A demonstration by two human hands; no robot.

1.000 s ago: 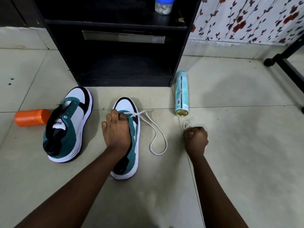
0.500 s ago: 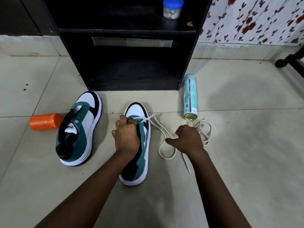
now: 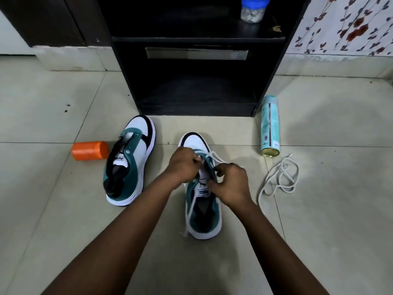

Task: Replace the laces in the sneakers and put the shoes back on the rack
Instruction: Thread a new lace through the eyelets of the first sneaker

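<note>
On the tiled floor, both hands work the nearer green-and-white sneaker: the left hand pinches its white lace, the right hand grips the tongue. A loose white lace lies to the right. The unlaced matching sneaker sits left, before the black rack.

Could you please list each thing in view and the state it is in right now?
Left hand: pinching the lace at the right sneaker's eyelets.
Right hand: gripping the same sneaker's eyelet edge.
Right sneaker: upright, partly laced.
Left sneaker: tipped sideways, unlaced.
Loose lace: tangled on the floor.
Spray can: lying down.
Orange bottle: lying down.
Jar: lidded, upright.
</note>
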